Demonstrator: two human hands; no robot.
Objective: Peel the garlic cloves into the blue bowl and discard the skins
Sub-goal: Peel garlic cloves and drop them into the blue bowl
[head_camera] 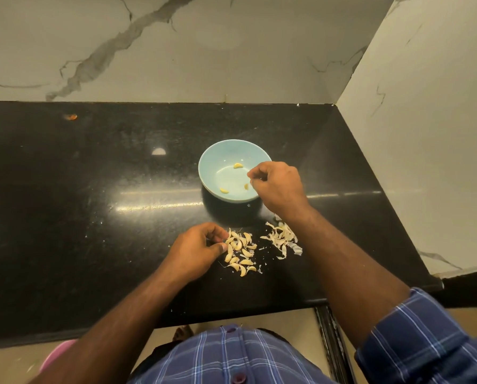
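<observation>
The right hand (276, 187) covers the blue bowl's (233, 170) near-right rim, and whether its curled fingertips pinch anything is too small to tell. The right forearm crosses the far edge of the skin pile (283, 238). The left hand (197, 249) hides the nearest of the unpeeled cloves (240, 252); whether it pinches one cannot be told. The surface (79, 217) runs off the left edge.
</observation>
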